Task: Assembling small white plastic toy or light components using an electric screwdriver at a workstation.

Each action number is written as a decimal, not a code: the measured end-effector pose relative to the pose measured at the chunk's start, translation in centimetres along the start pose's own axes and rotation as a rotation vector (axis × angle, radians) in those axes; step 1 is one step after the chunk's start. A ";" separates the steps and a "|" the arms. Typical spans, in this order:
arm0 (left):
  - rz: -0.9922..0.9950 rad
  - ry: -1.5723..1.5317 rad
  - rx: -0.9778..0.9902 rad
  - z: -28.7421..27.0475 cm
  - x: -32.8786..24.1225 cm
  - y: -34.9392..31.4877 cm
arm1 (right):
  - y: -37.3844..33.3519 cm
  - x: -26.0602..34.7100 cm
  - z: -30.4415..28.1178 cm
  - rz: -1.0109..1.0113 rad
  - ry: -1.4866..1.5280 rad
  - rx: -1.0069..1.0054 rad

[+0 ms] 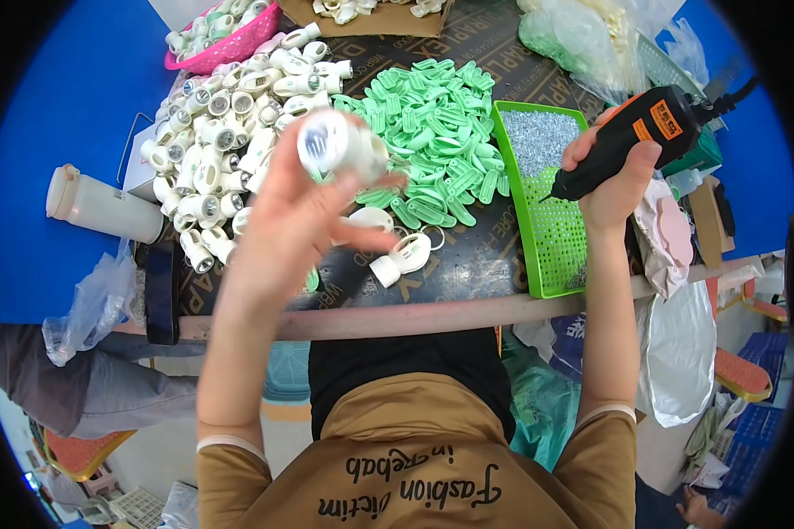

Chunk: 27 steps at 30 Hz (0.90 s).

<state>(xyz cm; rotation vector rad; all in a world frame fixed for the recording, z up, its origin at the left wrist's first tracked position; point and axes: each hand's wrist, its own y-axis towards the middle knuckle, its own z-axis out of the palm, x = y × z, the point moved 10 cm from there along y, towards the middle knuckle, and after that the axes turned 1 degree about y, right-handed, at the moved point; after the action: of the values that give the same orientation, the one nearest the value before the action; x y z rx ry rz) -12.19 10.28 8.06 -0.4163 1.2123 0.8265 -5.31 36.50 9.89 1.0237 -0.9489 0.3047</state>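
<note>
My left hand (295, 207) is raised over the table, a little blurred, and closed round a small white flashlight (325, 145) whose silvery lens end faces up. Under its fingers lies another white flashlight (406, 256) with a metal ring. On the right, my right hand (616, 181) grips a black electric screwdriver (635, 141), its tip pointing left above a green tray (539, 282). Small silvery screws (538, 141) fill the far part of that tray. Between the hands spreads a heap of light green plastic covers (437, 132).
A large pile of white flashlights (238, 115) covers the left of the table, with a pink basket (238, 46) behind it. A white tumbler (101, 207) lies at far left. Plastic bags (578, 44) sit at back right. Another person's grey-clad leg (88, 379) shows at left.
</note>
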 end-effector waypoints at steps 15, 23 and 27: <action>-0.207 -0.165 0.060 7.1 11.5 -3.4 | -0.1 6.1 4.4 0.217 0.379 0.204; -0.304 -0.205 0.091 7.1 13.7 -3.4 | -3.2 8.2 9.4 0.158 0.465 0.368; -0.327 -0.270 0.072 6.8 13.9 -3.5 | -3.6 7.7 10.3 0.145 0.485 0.397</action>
<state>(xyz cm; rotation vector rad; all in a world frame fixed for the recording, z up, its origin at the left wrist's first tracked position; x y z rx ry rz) -3.50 17.34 -3.17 -0.4154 0.8906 0.5356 -4.07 24.52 15.68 1.1688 -0.5279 0.8476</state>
